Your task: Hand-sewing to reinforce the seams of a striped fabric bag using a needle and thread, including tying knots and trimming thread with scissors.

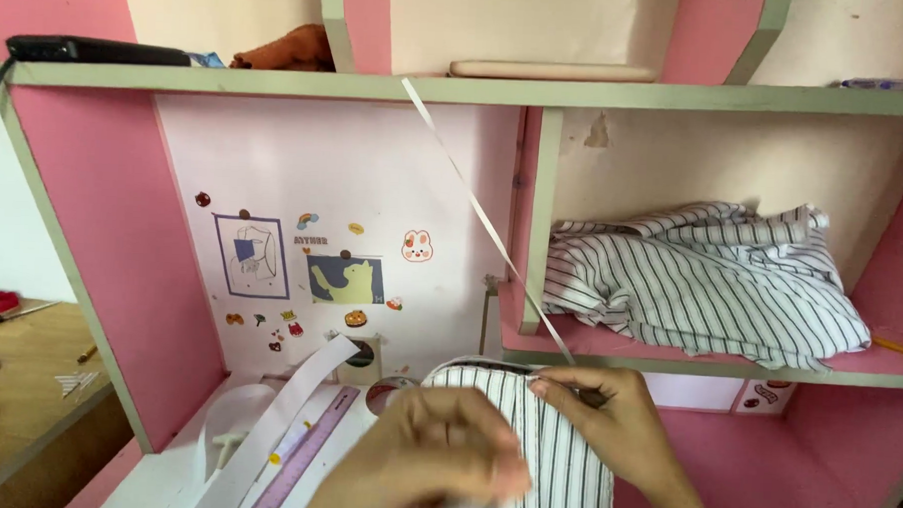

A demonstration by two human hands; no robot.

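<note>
step: working thin strip (483,210) into striped cloth (554,458) | left hand (435,454) blurred, grip unclear | right hand (616,420) pinches cloth edge low centre | tip: keep strip taut, flat

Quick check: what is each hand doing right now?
Left hand: blurred, on the striped cloth; grip cannot be told.
Right hand: pinching the striped cloth's top edge.

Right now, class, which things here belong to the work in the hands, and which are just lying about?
In hand: striped cloth piece, white strip, left hand, right hand.

Lying about: striped fabric pile, ruler, stickers, black device.
</note>
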